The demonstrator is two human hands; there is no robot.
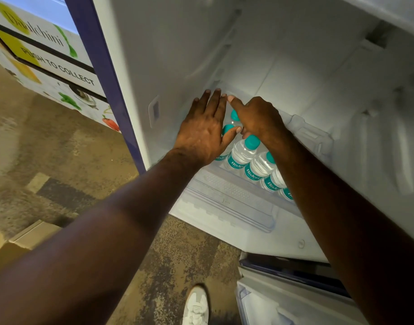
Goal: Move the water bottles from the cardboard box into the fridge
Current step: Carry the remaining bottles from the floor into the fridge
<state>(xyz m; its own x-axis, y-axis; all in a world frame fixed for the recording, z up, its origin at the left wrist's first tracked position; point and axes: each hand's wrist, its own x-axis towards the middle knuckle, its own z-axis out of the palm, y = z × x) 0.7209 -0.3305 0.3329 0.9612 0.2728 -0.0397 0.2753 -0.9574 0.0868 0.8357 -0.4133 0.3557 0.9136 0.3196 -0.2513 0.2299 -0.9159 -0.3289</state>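
Several water bottles [242,154] are being lined up mid-frame in the fridge [168,55]; left hand [204,127] flat, right hand [255,118] curled over caps, its grip unclear; cardboard box [18,242] is needed next.

Fridge [283,55] interior wide open above the shelf, tall bare cavity, back wall and right side unoccupied. Water bottles [244,152] stand in a tight diagonal row along the shelf [229,184] front, caps touching or nearly so, no gap between them. Left hand [202,130] and right hand [257,118] fill the space over the rear bottles, fingers nearly meeting. Left fridge wall close beside left hand. Right of the row, shelf is bare. Door bins [295,296] low right, cardboard box [20,242] on floor at left.
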